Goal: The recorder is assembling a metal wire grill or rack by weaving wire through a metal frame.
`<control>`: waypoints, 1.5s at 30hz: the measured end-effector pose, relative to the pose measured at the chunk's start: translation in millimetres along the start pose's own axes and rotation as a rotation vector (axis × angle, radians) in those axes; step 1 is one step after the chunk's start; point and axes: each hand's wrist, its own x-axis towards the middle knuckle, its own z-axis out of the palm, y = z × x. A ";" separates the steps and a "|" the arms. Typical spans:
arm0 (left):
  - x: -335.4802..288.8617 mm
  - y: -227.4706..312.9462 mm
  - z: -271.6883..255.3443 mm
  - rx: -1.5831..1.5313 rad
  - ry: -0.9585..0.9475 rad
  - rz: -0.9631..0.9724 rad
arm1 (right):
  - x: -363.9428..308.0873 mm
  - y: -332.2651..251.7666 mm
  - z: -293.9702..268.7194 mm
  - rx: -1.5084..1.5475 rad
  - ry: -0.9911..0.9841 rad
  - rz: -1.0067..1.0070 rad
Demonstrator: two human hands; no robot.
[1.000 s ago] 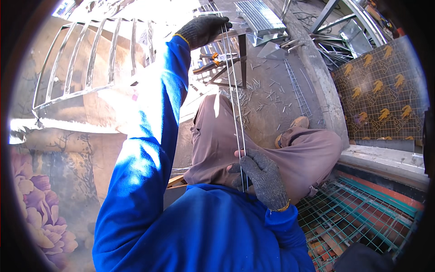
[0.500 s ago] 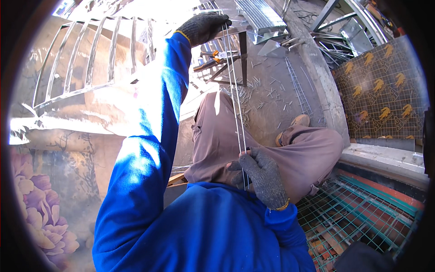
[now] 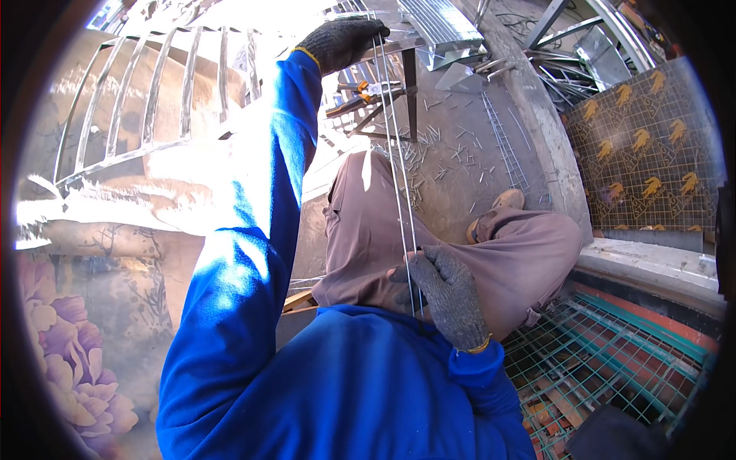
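Two thin metal rods (image 3: 399, 169) run lengthwise between my gloved hands, side by side. At the far end, my left hand (image 3: 343, 44) is closed around them, its arm stretched out over the work area. My right hand (image 3: 446, 290) pinches the rods near my lap, and their near ends come out below its fingers against my blue top. Both gloves are dark grey with yellow cuffs. Orange-handled pliers (image 3: 368, 92) lie beyond my knee, to the left of the rods, beside a dark metal stand (image 3: 410, 96).
Cut metal pieces (image 3: 460, 161) litter the floor ahead, with a narrow wire ladder-like strip (image 3: 504, 142) among them. A barred metal frame (image 3: 153, 100) lies at left in bright sun. Green wire mesh (image 3: 613, 360) is at lower right, below a patterned board (image 3: 652, 153).
The grip of both hands on the rods looks the same. My right hand and the view have shifted only slightly.
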 end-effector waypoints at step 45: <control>4.2 -6.9 9.8 -1.315 0.040 -0.948 | -11.4 -13.4 2.1 0.044 0.000 0.070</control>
